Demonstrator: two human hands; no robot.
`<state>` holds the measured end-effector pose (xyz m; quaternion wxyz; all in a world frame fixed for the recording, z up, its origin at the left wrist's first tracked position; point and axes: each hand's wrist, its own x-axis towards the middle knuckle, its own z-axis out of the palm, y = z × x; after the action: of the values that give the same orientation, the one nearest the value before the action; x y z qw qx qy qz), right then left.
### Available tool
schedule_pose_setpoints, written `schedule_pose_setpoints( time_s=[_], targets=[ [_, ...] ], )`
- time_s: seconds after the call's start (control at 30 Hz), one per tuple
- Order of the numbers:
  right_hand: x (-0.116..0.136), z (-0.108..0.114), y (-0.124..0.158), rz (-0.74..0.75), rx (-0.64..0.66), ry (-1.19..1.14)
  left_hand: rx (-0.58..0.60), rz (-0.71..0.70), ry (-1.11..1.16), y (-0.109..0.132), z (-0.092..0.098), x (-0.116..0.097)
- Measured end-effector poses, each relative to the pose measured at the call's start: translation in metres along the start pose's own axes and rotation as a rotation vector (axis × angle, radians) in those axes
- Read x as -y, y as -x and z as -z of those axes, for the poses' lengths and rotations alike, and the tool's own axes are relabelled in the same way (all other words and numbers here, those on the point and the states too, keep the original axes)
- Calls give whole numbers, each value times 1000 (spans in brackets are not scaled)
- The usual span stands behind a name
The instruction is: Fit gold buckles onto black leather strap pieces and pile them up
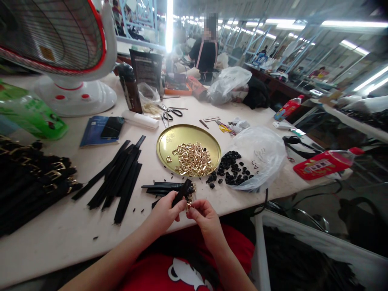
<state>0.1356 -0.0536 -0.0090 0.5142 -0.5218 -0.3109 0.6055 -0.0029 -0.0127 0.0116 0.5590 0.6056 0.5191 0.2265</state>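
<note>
My left hand [168, 210] is closed around a black strap [182, 191], whose free end points up and away from me. Close beside it, my right hand [206, 215] pinches a small gold buckle [189, 205] at the strap's near end; whether the two are joined I cannot tell. Just beyond my hands lies a short stack of black straps [157, 186] with gold metal at its right end. Farther back, a gold oval tray [163, 139] holds a heap of gold buckles [194, 159]. Small black pieces [232, 165] lie to its right.
Black straps [121, 178] lie left of centre, with a pile of buckled straps [33, 182] at far left. A fan [79, 97] stands behind them. Scissors [171, 113], a plastic bag [257, 157] and a red bottle [324, 163] are on the table. A white bin [261, 250] stands at right.
</note>
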Motion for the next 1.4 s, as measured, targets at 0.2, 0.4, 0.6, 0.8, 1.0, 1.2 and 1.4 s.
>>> schedule_pose_setpoints(
  time_s=[0.2,0.4,0.6,0.8,1.0,1.2,1.4],
  targets=[
    [-3,-3,2,38,27,21,113,82,117,5,2,-8],
    [-4,7,-1,173,-30,318,141,78,148,8,1,-6],
    [7,12,-9,-99,-181,-341,223,88,235,13,-2,-1],
    [-2,8,-5,-259,-163,-473,295,109,66,17,7,-3],
    [-17,-5,1,-141,-89,-221,259,39,-44,11,6,-7],
    [-22,-7,4,77,-147,154,251,172,217,4,-2,2],
    [-14,-2,-5,-81,-66,-39,331,226,411,1,2,6]
  ],
)
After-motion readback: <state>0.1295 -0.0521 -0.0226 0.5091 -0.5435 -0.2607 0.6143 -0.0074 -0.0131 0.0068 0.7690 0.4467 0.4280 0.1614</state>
